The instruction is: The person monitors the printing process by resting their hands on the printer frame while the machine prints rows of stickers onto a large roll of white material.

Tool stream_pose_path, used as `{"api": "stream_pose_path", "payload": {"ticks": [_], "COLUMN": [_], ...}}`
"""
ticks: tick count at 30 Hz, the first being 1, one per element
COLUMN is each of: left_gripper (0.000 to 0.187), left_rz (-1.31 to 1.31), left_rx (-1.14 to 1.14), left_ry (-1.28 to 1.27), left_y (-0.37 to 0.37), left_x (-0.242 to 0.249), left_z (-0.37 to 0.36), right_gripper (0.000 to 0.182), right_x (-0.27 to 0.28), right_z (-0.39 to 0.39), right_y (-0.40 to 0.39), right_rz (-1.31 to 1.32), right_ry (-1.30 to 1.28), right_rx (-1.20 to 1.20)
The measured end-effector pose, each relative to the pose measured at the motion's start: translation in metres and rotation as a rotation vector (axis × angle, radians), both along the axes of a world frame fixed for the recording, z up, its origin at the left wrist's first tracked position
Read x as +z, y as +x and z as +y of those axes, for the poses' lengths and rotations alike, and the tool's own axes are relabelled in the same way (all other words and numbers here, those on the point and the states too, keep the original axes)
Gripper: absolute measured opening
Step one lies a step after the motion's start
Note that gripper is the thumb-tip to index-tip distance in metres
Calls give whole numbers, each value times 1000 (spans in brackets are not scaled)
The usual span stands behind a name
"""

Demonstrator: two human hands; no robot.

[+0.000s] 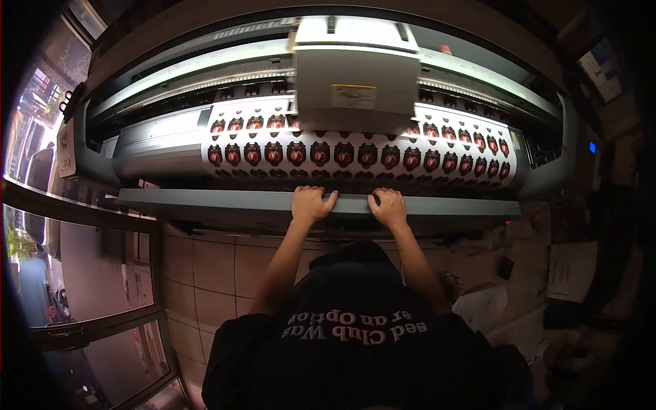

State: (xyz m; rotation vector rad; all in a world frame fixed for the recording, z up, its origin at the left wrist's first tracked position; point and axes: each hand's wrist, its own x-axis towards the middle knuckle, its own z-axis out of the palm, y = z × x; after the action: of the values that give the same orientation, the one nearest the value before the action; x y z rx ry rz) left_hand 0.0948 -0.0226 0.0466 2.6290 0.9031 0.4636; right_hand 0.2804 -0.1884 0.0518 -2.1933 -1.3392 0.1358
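A wide printer spans the view, with a white print carriage [355, 75] above a printed sheet [307, 149] that bears rows of red and black emblems. Along the printer's front runs a long grey bar [239, 199]. My left hand [312, 205] rests on this bar left of centre, its fingers curled over the top edge. My right hand [388, 206] grips the same bar a little to the right, also with fingers over the edge. The two thumbs point toward each other, with a gap between the hands. The undersides of both hands are hidden.
Glass doors [102, 266] with metal frames stand at the left. Below the bar lies a tiled floor [213, 266]. White paper [572, 272] is at the right, and a small blue-lit display [592, 147] shows at the far right. A fingertip-like shape [445, 50] appears behind the printer rail.
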Motion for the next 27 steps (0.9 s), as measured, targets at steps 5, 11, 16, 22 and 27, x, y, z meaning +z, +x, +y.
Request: {"api": "stream_pose_path", "payload": {"ticks": [5,11,16,22,27], "left_gripper": [50,50,52,53,53], "left_rz": [-35,-2,-6,47,95], "left_rx": [-2,-21,-28,-24,-19], "left_ry": [45,46,30,2,-36], "left_y": [0,0,1,1,2], "left_x": [-3,-4,-3,4,5], "left_z": [0,2,2,4,5], "right_gripper": [28,28,27,25,24], "right_x": [-3,-3,-1,0,1], "right_z": [-1,-1,0,1,0], "right_y": [1,0,-1,-2,-2], "right_rz": [-35,-24,-21,-41,-51], "right_ry": [8,22,19,26,21], "right_rx": [22,8,9,13,21]}}
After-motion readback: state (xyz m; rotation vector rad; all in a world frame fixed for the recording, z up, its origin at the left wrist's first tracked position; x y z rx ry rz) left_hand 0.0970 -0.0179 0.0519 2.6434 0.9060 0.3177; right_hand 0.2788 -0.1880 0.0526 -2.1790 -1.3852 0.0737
